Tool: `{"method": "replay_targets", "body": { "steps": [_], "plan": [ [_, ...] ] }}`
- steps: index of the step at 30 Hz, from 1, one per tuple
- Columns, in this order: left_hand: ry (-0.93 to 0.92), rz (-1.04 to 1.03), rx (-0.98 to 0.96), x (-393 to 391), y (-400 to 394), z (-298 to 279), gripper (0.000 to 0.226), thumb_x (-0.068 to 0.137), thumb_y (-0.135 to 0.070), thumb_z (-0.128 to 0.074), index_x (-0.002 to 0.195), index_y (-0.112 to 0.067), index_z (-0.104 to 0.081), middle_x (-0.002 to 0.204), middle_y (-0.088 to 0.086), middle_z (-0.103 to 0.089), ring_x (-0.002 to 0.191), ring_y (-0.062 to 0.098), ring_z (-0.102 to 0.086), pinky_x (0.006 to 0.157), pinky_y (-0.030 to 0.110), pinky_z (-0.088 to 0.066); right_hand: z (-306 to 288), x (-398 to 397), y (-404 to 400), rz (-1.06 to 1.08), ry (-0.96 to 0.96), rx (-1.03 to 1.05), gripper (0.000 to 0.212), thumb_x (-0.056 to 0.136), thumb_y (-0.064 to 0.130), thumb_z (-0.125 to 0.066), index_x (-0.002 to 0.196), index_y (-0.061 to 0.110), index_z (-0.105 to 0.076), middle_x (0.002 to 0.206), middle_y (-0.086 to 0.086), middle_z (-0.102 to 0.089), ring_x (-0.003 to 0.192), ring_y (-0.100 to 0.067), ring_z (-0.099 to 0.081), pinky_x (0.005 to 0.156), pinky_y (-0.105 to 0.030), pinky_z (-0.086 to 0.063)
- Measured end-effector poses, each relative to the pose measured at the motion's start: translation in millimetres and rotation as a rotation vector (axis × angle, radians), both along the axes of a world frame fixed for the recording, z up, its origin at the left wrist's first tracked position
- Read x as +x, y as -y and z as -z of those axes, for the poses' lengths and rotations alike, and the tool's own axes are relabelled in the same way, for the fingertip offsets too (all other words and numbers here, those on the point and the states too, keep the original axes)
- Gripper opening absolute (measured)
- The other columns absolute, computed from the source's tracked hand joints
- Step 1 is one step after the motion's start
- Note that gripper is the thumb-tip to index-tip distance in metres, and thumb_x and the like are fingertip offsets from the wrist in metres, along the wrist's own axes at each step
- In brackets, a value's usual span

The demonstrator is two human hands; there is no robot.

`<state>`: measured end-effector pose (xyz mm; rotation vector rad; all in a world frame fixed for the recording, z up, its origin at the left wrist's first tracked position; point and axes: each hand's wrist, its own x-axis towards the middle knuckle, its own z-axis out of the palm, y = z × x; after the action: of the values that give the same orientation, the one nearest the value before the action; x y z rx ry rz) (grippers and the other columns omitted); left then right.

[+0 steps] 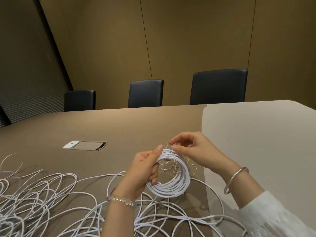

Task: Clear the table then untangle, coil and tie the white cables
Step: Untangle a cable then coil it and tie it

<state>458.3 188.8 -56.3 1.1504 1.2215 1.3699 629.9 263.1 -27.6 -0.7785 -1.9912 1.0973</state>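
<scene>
1. We had the coil (pixel 172 177) up off the table (pixel 119 127), our left hand (pixel 143 170) wrapped round its left side, thumb on top.
2. Right hand (pixel 193 151) was pinching a thin wire tie (pixel 168 143) at the coil's top.
3. Loose cables (pixel 51 194) lay tangled on the table below and to the left.
4. Three chairs (pixel 218 87) sat across from us.

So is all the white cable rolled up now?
No, only one coil is rolled, gripped by the left hand; loose cables sprawl tangled over the table.
</scene>
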Motion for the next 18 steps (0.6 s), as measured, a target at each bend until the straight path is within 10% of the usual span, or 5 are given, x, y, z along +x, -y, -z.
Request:
{"method": "replay_targets", "body": {
  "steps": [4, 18],
  "plan": [
    [0.024, -0.030, 0.013, -2.5, -0.8, 2.3, 0.043, 0.074, -0.051, -0.067, 0.079, -0.008, -0.067, 0.042, -0.003, -0.019, 0.033, 0.010, -0.016, 0.037, 0.018, -0.027, -5.8, 4.2, 2.9, -0.186, -0.133, -0.164, 0.033, 0.080, -0.011, -0.066, 0.108, 0.007, -0.065, 0.106, -0.003, -0.073, 0.098, -0.016, -0.069, 0.088, -0.026, -0.055],
    [0.008, -0.039, -0.050, 8.4, -0.1, -4.7, 0.049, 0.095, -0.041, -0.054, 0.050, -0.024, -0.062, 0.042, -0.002, -0.020, 0.033, 0.009, -0.016, 0.035, 0.017, -0.026, -3.6, 1.2, 8.2, -0.258, -0.111, -0.069, 0.017, 0.073, 0.006, -0.082, 0.090, 0.010, -0.078, 0.105, 0.002, -0.075, 0.099, -0.012, -0.070, 0.087, -0.023, -0.054]
  ]
}}
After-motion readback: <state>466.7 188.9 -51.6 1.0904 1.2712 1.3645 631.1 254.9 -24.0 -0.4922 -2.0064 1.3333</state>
